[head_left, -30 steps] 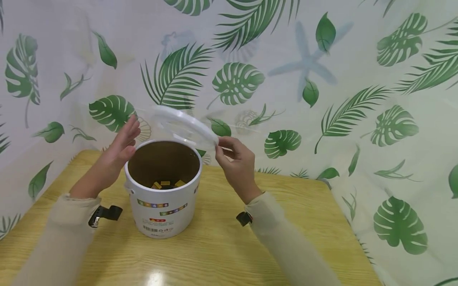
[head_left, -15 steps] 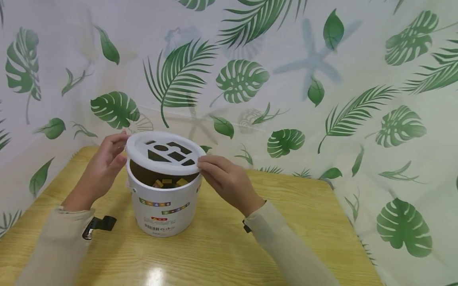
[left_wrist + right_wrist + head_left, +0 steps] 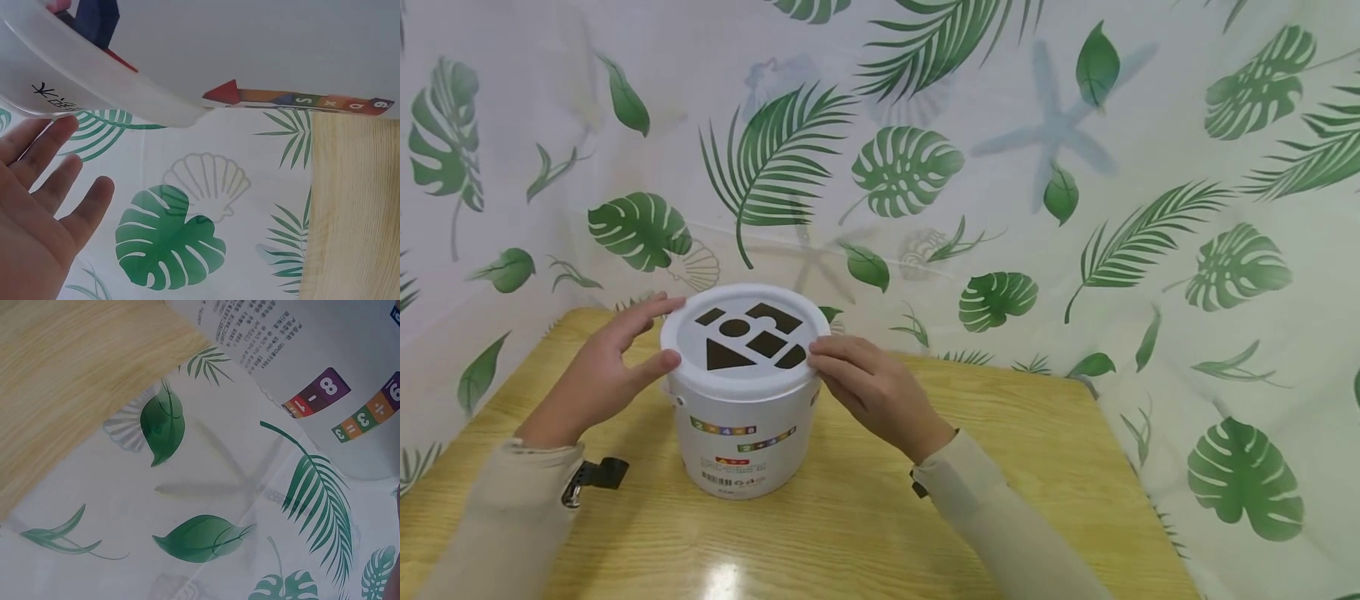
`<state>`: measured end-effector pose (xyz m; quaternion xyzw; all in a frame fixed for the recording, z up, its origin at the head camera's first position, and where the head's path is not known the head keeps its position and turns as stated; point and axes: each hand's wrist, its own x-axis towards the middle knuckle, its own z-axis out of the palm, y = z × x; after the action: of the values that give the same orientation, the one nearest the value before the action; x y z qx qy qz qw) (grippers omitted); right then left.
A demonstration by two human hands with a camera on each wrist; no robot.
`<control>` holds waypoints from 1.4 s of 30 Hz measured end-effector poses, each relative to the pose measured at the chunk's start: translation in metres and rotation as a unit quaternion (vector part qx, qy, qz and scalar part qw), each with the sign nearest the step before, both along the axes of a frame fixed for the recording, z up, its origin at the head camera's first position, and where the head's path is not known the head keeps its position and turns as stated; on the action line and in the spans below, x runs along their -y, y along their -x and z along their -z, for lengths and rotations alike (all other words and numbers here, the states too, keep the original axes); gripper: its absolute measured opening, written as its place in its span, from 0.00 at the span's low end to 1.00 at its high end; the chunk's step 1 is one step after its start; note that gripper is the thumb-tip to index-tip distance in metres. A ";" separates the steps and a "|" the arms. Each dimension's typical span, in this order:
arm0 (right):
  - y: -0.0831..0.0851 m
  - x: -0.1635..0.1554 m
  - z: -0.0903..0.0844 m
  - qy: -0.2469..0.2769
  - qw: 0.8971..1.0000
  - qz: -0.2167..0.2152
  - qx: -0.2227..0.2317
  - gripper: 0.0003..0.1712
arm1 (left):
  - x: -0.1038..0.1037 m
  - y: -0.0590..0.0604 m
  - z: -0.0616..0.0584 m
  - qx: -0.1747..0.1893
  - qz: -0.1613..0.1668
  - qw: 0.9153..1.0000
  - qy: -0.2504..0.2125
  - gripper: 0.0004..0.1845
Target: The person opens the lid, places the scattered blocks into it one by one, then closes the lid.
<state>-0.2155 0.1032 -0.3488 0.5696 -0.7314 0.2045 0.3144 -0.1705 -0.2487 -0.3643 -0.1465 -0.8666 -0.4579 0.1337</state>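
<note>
Since half a second ago: round white plastic lid with shape cut-outs point(image 3: 745, 337) has dropped from a tilt to lie flat on the white plastic bucket point(image 3: 742, 433), mid-bench point(image 3: 865, 517). Left hand point(image 3: 598, 375) and right hand point(image 3: 868, 387) touch the lid rim on either side, fingers straight, no closed grip. Risk: uneven pressing could leave one edge unseated, or tip the bucket.

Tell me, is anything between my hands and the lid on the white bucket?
Nothing visible. The left hand and right hand both touch the rim of the lid, which sits on the bucket.
</note>
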 end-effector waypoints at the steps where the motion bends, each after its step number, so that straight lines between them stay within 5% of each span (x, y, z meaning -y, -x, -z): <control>1: 0.000 -0.001 0.001 0.002 1.000 -0.001 -0.001 0.22 | 0.000 0.000 0.000 -0.003 0.002 1.000 0.000 0.35; 6: -0.002 -0.002 0.004 0.016 1.000 0.005 0.017 0.19 | -0.001 0.000 0.000 -0.007 0.008 1.000 0.011 0.37; 9: 0.000 -0.002 0.004 0.025 0.993 0.030 0.113 0.27 | -0.002 -0.001 -0.002 -0.007 0.007 0.999 0.030 0.39; 13: 0.006 0.003 -0.004 0.034 0.952 0.088 0.291 0.44 | -0.009 -0.001 -0.011 -0.008 0.017 0.998 0.058 0.47; 17: 0.013 0.008 -0.009 0.020 0.916 0.120 0.382 0.56 | -0.016 0.000 -0.015 -0.003 0.029 0.997 0.075 0.52; 20: 0.015 0.010 -0.006 0.013 0.905 0.120 0.407 0.57 | -0.016 0.002 -0.013 0.001 0.034 0.997 0.072 0.52; 35: 0.017 0.016 0.026 0.101 0.890 0.068 0.440 0.52 | -0.014 0.003 0.000 0.002 0.021 0.999 0.034 0.55; 42: 0.017 0.017 0.027 0.122 0.870 0.020 0.477 0.54 | -0.008 0.006 0.008 0.011 0.061 0.998 -0.010 0.61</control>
<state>-0.2323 0.0863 -0.3758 0.3454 -0.7731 0.5321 -0.0015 -0.1762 -0.2403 -0.3726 -0.1929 -0.8530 -0.4750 0.0978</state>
